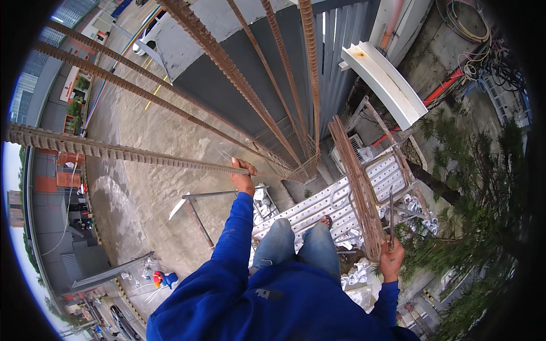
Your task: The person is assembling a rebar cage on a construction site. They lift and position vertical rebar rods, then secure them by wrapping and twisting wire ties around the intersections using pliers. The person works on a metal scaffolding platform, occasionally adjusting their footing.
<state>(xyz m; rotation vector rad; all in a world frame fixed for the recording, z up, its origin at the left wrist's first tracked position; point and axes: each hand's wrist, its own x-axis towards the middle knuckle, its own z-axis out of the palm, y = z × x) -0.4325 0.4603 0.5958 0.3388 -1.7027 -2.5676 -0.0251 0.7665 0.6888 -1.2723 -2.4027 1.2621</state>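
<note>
One slender tool (391, 216) in right grip (391, 261)

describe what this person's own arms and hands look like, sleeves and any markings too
Both arms wear long, plain royal-blue fabric sleeves: the left sleeve and the right sleeve each reach about to the wrist. I can make out no clear print on either. The left hand and the right hand are bare, with no gloves.
</note>
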